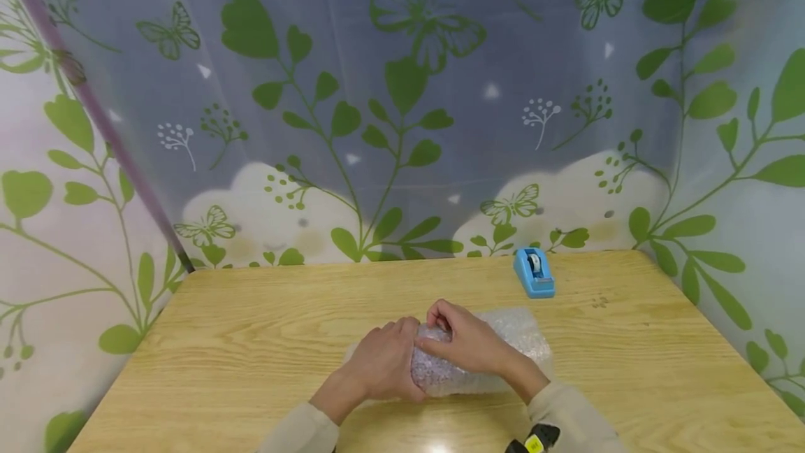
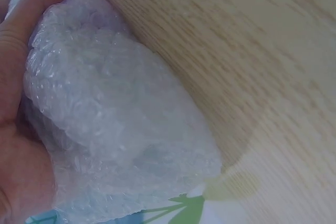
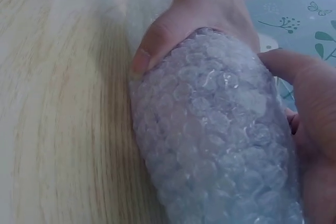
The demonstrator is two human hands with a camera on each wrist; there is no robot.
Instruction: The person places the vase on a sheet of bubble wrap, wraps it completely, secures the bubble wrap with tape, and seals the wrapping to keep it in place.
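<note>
A bundle (image 1: 434,369) rolled in clear bubble wrap lies across the table before me, with a purplish tint showing through the layers. My left hand (image 1: 386,362) grips its left end, thumb on the near side and fingers over the far side. At the far upper edge my right hand (image 1: 468,341) pinches the wrap with curled fingers; in the right wrist view its thumb (image 3: 286,64) meets the bundle (image 3: 210,124) close to the left hand (image 3: 205,3). A flatter stretch of wrap (image 1: 522,331) extends to the right. What is inside stays hidden.
A blue tape dispenser (image 1: 534,275) with a roll in it stands near the back edge of the wooden table (image 1: 283,306), right of centre. Patterned curtains (image 1: 352,89) with leaves and butterflies hang behind and at both sides.
</note>
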